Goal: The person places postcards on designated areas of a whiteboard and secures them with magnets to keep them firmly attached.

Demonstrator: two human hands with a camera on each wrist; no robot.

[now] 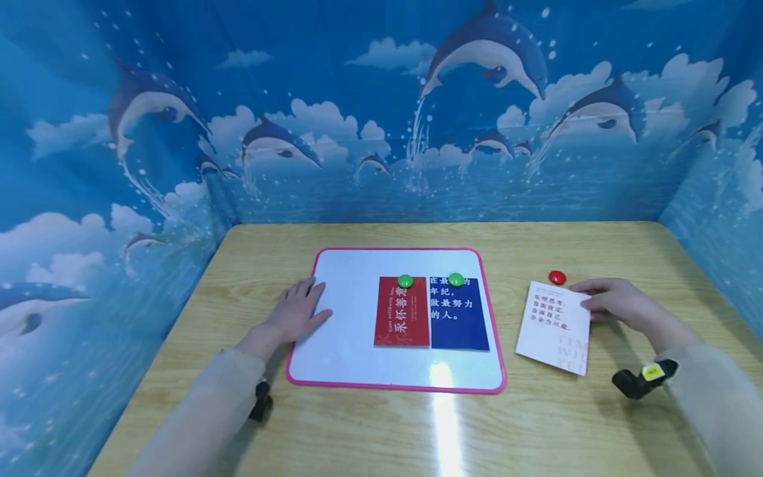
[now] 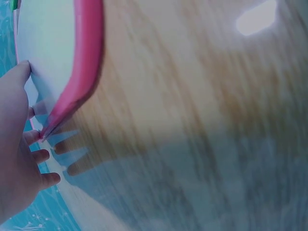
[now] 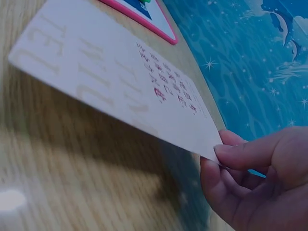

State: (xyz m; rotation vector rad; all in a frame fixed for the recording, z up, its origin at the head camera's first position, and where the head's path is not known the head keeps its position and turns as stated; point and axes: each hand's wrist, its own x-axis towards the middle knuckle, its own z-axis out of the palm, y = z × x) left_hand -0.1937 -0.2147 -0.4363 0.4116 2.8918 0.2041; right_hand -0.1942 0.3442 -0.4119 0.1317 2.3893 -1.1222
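My right hand (image 1: pixel 616 305) pinches a white card (image 1: pixel 551 331) by its right edge, thumb on top and fingers beneath. In the right wrist view the card (image 3: pixel 110 82) is tilted, with a shadow on the table under it. My left hand (image 1: pixel 295 311) lies with fingers spread at the left edge of a pink-framed whiteboard (image 1: pixel 346 318). A red card (image 1: pixel 401 318) and a blue card (image 1: pixel 459 331) lie side by side on the board's right half. One green round magnet (image 1: pixel 405 281) sits at the top of the red card, another green magnet (image 1: pixel 456 279) on the blue one.
A red round magnet (image 1: pixel 557 277) lies on the wooden table (image 1: pixel 381 430) just beyond the white card. Blue dolphin-patterned curtains (image 1: pixel 334 132) stand behind the table and along both sides. Light glares off the table in front of the board.
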